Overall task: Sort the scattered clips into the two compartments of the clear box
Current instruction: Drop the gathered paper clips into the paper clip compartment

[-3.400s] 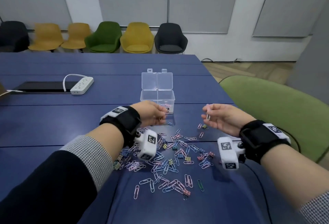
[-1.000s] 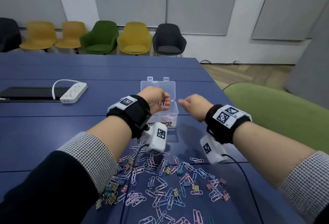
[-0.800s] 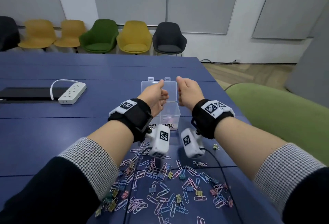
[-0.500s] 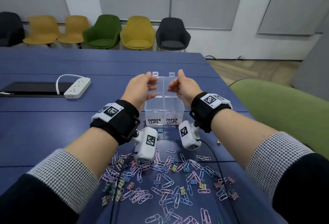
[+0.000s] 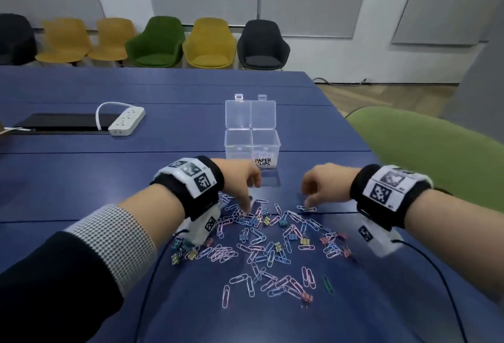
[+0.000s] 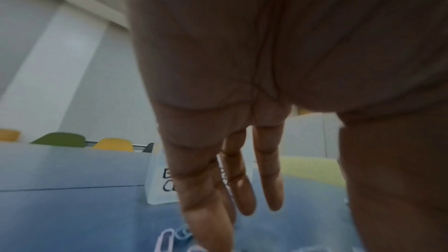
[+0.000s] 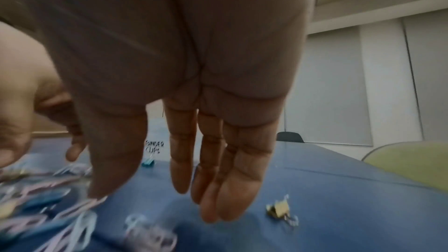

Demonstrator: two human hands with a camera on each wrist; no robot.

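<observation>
On the blue table [image 5: 81,179], both relaxed, empty hands reach clips [image 5: 261,239] lying every direction.

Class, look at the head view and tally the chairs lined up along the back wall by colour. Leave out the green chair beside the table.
Yellow chairs: 3
Green chairs: 1
Black chairs: 2
Total: 6
</observation>
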